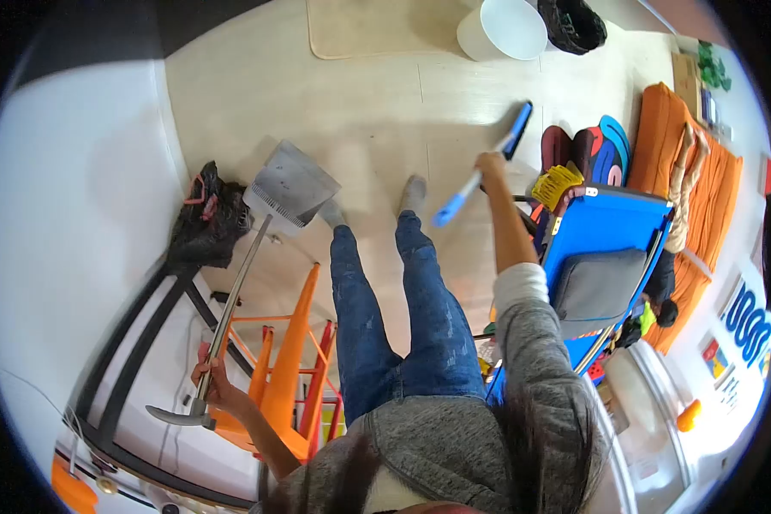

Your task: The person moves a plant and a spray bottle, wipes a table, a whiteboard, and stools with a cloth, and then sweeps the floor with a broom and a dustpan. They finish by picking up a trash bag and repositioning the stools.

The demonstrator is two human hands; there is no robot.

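Note:
My left hand [215, 379] is wrapped round the upper part of the metal handle of a long-handled dustpan [293, 182]. Its grey pan is in front of my feet on the left, with a few small specks in it. In my right hand [492, 164] is a blue and white brush [462, 195], held by the middle above the floor. The dark bristles point away from me, and the blue handle end points back toward my legs. Brush and dustpan are apart.
A black bag [207, 214] and an orange chair [287, 377] are at left, beside a black frame. On the right stand a blue folding chair [604, 231] and an orange sofa [711, 188]. A white bin [502, 31] and a beige mat [377, 30] lie ahead.

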